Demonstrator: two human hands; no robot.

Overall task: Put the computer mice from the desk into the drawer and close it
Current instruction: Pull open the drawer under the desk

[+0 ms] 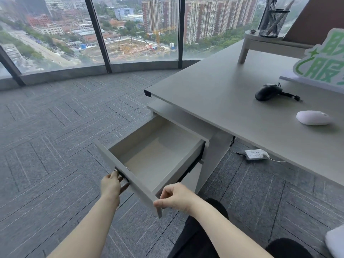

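Note:
The grey drawer (pixel 119 164) under the desk's left corner stands pulled out, and its inside is bare. My left hand (pixel 111 185) grips the dark handle on the drawer front. My right hand (pixel 175 197) pinches the near right corner of the drawer front. On the grey desk (pixel 214 94) lie two mice: a black wired mouse (pixel 267 92) further back and a white mouse (pixel 313 117) nearer the desk's front edge, both well to the right of my hands.
A green-and-white sign (pixel 323 60) stands behind the mice. A grey monitor riser (pixel 264 43) carries a black mesh pen cup (pixel 272 22). A white power strip (pixel 256 154) lies on the carpet under the desk. My dark-clothed legs (pixel 201 237) are below the drawer. Floor-to-ceiling windows run along the back.

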